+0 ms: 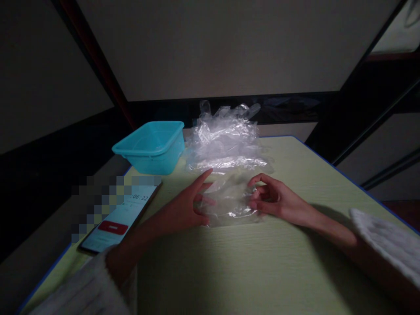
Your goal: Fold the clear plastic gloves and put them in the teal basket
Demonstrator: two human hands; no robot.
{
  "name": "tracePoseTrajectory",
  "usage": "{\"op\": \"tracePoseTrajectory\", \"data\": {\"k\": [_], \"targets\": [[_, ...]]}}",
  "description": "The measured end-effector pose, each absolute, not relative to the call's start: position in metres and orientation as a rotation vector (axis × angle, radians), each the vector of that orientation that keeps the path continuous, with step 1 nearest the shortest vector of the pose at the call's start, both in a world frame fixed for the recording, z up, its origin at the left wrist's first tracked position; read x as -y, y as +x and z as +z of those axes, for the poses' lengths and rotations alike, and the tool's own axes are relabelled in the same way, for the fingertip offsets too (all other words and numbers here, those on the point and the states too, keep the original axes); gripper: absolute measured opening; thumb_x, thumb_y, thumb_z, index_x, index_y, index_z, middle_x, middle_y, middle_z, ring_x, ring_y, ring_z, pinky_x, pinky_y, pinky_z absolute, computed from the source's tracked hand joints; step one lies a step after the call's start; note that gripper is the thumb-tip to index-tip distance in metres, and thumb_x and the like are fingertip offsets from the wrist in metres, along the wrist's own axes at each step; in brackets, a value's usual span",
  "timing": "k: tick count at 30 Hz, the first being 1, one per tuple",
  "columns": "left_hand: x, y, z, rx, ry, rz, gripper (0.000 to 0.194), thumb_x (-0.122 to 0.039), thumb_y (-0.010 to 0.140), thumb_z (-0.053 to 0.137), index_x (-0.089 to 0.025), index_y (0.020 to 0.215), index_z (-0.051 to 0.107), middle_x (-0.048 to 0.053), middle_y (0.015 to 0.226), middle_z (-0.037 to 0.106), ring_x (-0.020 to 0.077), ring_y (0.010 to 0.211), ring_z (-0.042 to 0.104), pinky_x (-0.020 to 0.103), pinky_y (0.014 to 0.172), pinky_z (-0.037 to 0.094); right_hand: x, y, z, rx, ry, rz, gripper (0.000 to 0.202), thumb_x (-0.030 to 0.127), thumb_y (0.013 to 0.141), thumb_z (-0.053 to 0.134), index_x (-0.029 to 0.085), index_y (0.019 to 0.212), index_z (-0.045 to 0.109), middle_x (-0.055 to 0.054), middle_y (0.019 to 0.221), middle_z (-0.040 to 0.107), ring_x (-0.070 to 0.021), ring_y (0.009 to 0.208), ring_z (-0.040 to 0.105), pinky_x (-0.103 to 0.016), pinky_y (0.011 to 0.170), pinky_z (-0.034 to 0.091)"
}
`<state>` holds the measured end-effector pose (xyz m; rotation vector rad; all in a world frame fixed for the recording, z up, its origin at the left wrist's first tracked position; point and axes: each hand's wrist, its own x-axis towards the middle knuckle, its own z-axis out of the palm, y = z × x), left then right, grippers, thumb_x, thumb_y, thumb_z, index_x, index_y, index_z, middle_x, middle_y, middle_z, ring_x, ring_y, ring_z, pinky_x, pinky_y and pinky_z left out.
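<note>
A clear, crinkled plastic piece [229,199] lies on the pale table between my hands. At its left edge is my left hand [193,201], fingers spread, the fingertips partly behind or under the film. My right hand [271,197] has its thumb and fingers curled together at the right edge, pinching the film. Just beyond rises a heap of clear plastic pieces [229,140], shiny and wrinkled, some with finger-shaped ends sticking up at the back.
A turquoise plastic basin [155,151] stands at the table's back left. In front of it lies a phone [121,216] with its screen lit. The table [229,271] has a blue edge and stands near a pale panel.
</note>
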<state>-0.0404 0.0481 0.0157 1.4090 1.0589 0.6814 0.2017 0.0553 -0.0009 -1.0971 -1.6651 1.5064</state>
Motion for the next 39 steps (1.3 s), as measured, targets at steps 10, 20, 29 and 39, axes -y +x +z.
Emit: {"op": "tracePoseTrajectory", "data": {"k": [10,20,29,39], "targets": [[-0.047,-0.040,0.016,-1.109,1.493,0.673,0.103,0.007,0.052,0.067,-0.028,0.139,0.026,0.018,0.144,0.029,0.0302,0.109,0.054,0.016,0.050,0.049,-0.051,0.204,0.002,1.770,-1.033,1.394,0.060,0.020,0.070,0.064,0.021,0.117,0.028,0.001,0.075,0.056,-0.0132,0.067,0.056,-0.027,0.055,0.046],[-0.046,-0.047,0.023,-0.986,1.668,0.512,0.093,0.004,0.057,0.065,-0.031,0.137,0.032,0.010,0.147,0.026,0.0244,0.104,0.057,0.016,0.054,0.048,-0.051,0.203,-0.004,1.743,-0.985,1.466,0.050,0.026,0.077,0.060,0.023,0.115,0.029,0.003,0.073,0.052,-0.0096,0.057,0.051,-0.022,0.048,0.043],[-0.044,-0.050,0.018,-0.936,1.793,0.372,0.089,0.002,0.063,0.055,-0.031,0.140,0.024,0.005,0.147,0.026,0.0241,0.109,0.053,0.019,0.060,0.048,-0.049,0.203,-0.003,1.887,-0.998,1.345,0.041,0.029,0.084,0.053,0.023,0.116,0.028,0.003,0.073,0.050,-0.0098,0.056,0.053,-0.024,0.050,0.047],[-0.052,-0.052,0.013,-0.933,1.651,0.506,0.081,-0.014,0.064,0.071,-0.029,0.135,0.034,0.009,0.145,0.027,0.0240,0.105,0.056,0.024,0.063,0.051,-0.052,0.203,-0.005,1.869,-1.041,1.237,0.043,0.025,0.078,0.057,0.022,0.114,0.034,0.002,0.074,0.053,-0.0107,0.058,0.053,-0.024,0.050,0.048]]}}
